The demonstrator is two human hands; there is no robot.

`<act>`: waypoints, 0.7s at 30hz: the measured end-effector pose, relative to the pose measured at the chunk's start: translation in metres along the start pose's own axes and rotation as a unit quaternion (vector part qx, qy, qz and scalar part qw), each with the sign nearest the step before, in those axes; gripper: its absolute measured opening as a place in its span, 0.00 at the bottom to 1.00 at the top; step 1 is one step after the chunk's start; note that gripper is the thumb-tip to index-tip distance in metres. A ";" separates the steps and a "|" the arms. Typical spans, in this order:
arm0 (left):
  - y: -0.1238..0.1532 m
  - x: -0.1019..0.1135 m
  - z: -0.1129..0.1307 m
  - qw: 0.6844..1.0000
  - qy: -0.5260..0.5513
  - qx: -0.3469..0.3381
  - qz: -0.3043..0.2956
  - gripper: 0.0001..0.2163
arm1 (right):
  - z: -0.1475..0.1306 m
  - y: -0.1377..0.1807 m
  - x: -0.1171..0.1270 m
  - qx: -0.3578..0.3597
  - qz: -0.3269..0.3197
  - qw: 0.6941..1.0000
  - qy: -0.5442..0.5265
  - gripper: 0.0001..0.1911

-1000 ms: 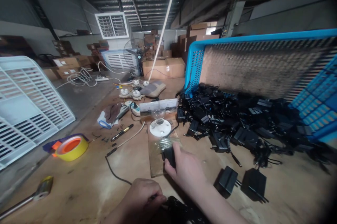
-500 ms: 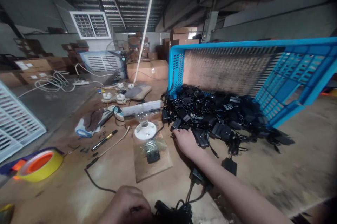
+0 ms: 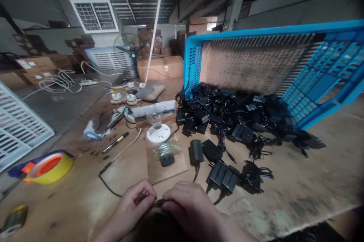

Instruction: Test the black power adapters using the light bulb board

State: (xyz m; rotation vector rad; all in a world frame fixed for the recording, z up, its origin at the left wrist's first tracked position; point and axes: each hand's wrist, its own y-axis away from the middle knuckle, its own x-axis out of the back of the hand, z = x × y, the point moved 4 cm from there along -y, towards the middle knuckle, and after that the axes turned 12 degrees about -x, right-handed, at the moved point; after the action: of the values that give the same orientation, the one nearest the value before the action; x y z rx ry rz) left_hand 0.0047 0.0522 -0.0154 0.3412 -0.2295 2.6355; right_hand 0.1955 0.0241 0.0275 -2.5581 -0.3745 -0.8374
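Observation:
My left hand (image 3: pixel 133 204) and my right hand (image 3: pixel 189 205) meet at the table's near edge, both pinching a thin black cable (image 3: pixel 158 203). Its far end is hidden by my fingers. Beyond them, a small wooden board (image 3: pixel 167 172) carries a black power adapter (image 3: pixel 167 159) with bare wire coiled beside it. Behind that stands a clear light bulb (image 3: pixel 155 118) in a white lampholder (image 3: pixel 158 133). Several loose black adapters (image 3: pixel 222 176) lie to the right of my right hand.
A tipped blue plastic crate (image 3: pixel 256 58) leans behind a heap of black adapters (image 3: pixel 230 113). To the left lie a yellow tape roll (image 3: pixel 50 168), a black-and-gold pen (image 3: pixel 115 142) and a white grille panel (image 3: pixel 17 132). Cardboard boxes stand farther back.
My right hand has come back from the adapter heap to join my left hand at the cable. More adapters now lie apart in front of the heap, and the view has shifted slightly.

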 end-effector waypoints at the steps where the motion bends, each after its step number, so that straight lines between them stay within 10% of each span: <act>1: 0.000 0.002 0.001 1.000 -0.006 -0.006 0.010 0.28 | 0.002 0.003 -0.008 -0.002 0.008 1.000 0.000 0.15; 12: -0.001 -0.011 -0.014 0.996 -0.082 -0.031 -0.027 0.16 | 0.000 -0.008 -0.008 -0.087 -0.130 0.976 0.148 0.06; 17: -0.004 -0.014 -0.010 0.992 -0.112 -0.046 -0.040 0.09 | 0.032 -0.040 0.071 -0.305 0.039 0.925 0.224 0.25; 21: -0.005 -0.014 -0.002 0.985 -0.135 -0.092 -0.049 0.11 | 0.060 -0.054 0.068 -0.332 0.014 0.920 0.208 0.25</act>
State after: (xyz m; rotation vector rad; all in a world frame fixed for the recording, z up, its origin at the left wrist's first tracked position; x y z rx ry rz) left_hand 0.0182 0.0508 -0.0207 0.6287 -0.5264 2.4421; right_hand 0.2584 0.1076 0.0417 -2.8341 0.1065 -1.6887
